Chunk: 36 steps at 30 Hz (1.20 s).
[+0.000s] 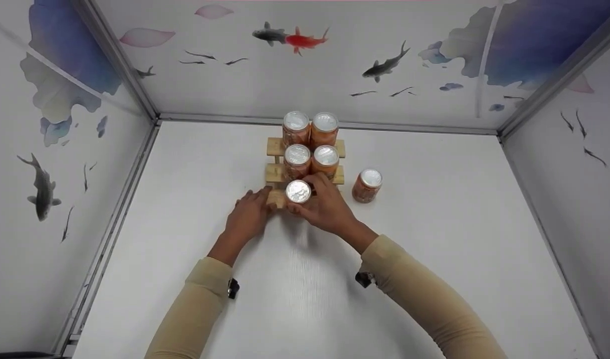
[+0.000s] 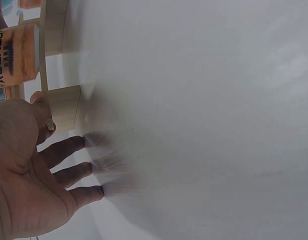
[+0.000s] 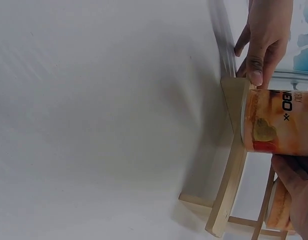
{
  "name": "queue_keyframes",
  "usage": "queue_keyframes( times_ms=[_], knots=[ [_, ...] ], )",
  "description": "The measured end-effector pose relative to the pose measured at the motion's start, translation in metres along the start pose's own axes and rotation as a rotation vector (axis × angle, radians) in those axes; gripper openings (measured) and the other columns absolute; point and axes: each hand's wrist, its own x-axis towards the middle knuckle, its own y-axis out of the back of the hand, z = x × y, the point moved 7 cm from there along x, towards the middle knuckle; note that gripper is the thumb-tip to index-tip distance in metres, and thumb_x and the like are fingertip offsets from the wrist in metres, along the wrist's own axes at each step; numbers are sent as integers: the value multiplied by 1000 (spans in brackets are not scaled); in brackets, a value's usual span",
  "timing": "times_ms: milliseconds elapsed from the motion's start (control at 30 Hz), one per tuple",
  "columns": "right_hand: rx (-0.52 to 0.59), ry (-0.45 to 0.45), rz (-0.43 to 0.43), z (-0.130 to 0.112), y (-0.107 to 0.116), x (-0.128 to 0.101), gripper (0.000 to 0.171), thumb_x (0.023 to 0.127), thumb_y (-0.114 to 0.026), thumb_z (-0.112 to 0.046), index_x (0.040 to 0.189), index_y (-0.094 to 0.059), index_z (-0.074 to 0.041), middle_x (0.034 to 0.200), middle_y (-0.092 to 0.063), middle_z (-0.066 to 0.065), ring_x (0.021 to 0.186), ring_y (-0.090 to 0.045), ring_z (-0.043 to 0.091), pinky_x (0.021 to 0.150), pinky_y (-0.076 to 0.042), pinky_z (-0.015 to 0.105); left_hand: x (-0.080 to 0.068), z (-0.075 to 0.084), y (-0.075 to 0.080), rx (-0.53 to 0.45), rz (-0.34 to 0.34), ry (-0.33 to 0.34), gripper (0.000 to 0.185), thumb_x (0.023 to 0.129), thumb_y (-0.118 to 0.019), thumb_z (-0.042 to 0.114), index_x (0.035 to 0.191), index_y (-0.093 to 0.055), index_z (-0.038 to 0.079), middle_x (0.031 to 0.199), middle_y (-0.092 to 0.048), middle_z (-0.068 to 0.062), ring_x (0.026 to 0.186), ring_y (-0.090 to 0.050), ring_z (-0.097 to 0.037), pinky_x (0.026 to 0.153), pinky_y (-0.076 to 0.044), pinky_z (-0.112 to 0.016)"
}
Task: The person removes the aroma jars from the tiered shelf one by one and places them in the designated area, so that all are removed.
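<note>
Centrally in the head view, just left of the frame's middle, the left hand (image 1: 248, 214) lies with straight, relaxed fingers, its fingertips on the white table (image 1: 434, 239) and its thumb against the left end of the lowest step of the wooden tiered rack (image 1: 274, 174); the left wrist view shows the same spread fingers (image 2: 69, 150) touching the tabletop and holding nothing. Immediately to the right of that hand, at the middle of the frame, stands the orange can (image 1: 298, 191) with a silver lid, upright on the lowest step. The right hand (image 1: 327, 207) wraps it from the right, fingers curled round its side; in the right wrist view the can (image 3: 279, 122) sits on the pale wood step with the gripping fingers (image 3: 294, 175) at the lower right of the frame, and the left hand (image 3: 264, 35) appears at the top right. Above the held can, four more cans (image 1: 310, 144) fill the two upper steps in pairs. Further right, a lone can (image 1: 367, 185) stands on the table beside the rack, apart from both hands.
</note>
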Motion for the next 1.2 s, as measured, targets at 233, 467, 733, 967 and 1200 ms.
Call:
queue_keyframes(
  times_ms=[233, 467, 733, 967, 1200],
  knots=[
    [46, 8, 15, 2, 8, -3, 65, 94, -92, -34, 140, -59, -3, 132, -62, 15, 117, -68, 28, 99, -63, 45, 1, -2, -1, -15, -1, 0, 58, 119, -53, 38, 171, -43, 15, 168, -54, -20, 163, -41, -47, 129, -34, -73],
    [83, 5, 16, 6, 18, -7, 61, 94, -93, -31, 139, -61, -3, 131, -64, 15, 119, -70, 28, 99, -65, 44, 2, -3, -2, -17, -6, 1, 59, 118, -53, 41, 171, -43, 16, 168, -54, -19, 163, -40, -47, 129, -34, -73],
    [96, -4, 36, 17, 30, -17, 63, 93, -93, -34, 139, -63, -4, 130, -64, 13, 118, -70, 23, 98, -65, 41, 3, -3, -3, -6, -39, 8, 59, 119, -50, 44, 171, -41, 18, 171, -52, -16, 164, -39, -46, 130, -34, -72],
    [94, -25, 53, 28, 43, -25, 63, 92, -95, -34, 139, -64, -5, 129, -66, 12, 121, -69, 24, 97, -66, 42, 3, -2, -3, 1, -46, 8, 59, 119, -48, 44, 172, -40, 18, 171, -51, -17, 165, -37, -46, 130, -33, -72],
    [77, -57, 50, 36, 54, -32, 60, 91, -95, -31, 137, -63, -7, 130, -65, 10, 124, -68, 23, 98, -67, 42, 1, -1, -2, -8, -44, 14, 60, 118, -48, 45, 172, -40, 18, 172, -50, -16, 165, -38, -46, 131, -32, -72]
  ],
)
